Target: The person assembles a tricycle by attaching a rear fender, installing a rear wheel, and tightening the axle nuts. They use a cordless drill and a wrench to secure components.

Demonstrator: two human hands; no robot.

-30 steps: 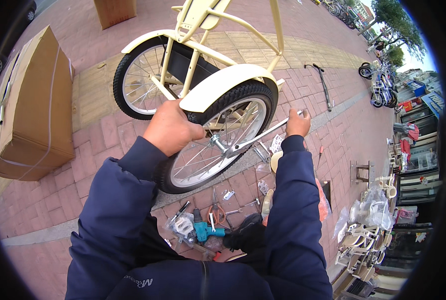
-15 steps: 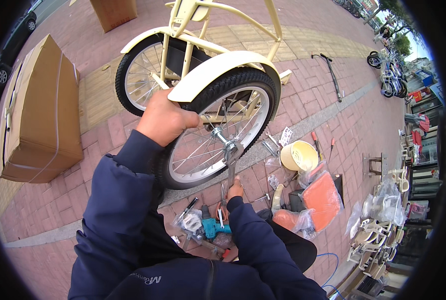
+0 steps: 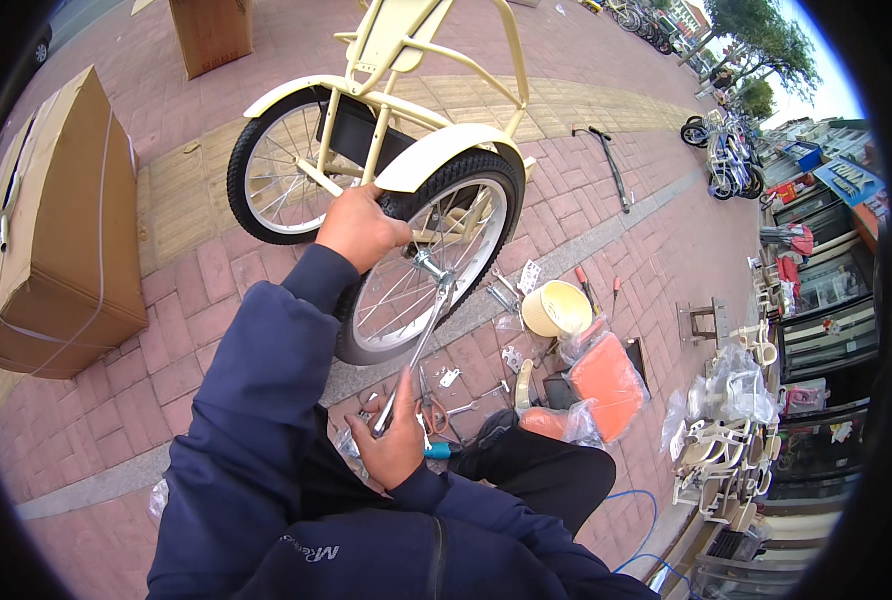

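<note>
The near wheel (image 3: 428, 262) of the cream-coloured cycle stands upright on the brick paving, black tyre under a cream mudguard (image 3: 436, 155), with a long silver wrench (image 3: 418, 345) running from its axle nut down toward the person. The left hand (image 3: 359, 228) is clamped over the top of the tyre just behind the mudguard's lower edge, fingers curled round the rubber; the right hand (image 3: 394, 440) is wrapped shut on the wrench's lower end, thumb up along the shaft. From where I stand the wheel looks stiff and fairly heavy with the frame behind it, and the tyre gives a grippy, rounded hold, better than the thin spokes or the painted guard, which I'd guess scratches and flexes easily. The wrench is rigid, smooth metal, likely to slip off the nut if it tilts, so the far end of the handle is the sensible place for leverage. Room to swing it is tight: just below the right hand lie scattered small tools and metal fittings (image 3: 446, 395), a teal-handled tool (image 3: 436, 451) among them, and the person's dark-trousered knee (image 3: 536, 465) sits close on the right. Beyond that are a cream basket-like tub (image 3: 556, 307) and an orange part in clear plastic wrap (image 3: 606, 380). The second wheel (image 3: 284, 165) stands behind, near the first, and a big strapped cardboard box (image 3: 56, 230) lies well apart on the left, where the paving is more open.
</note>
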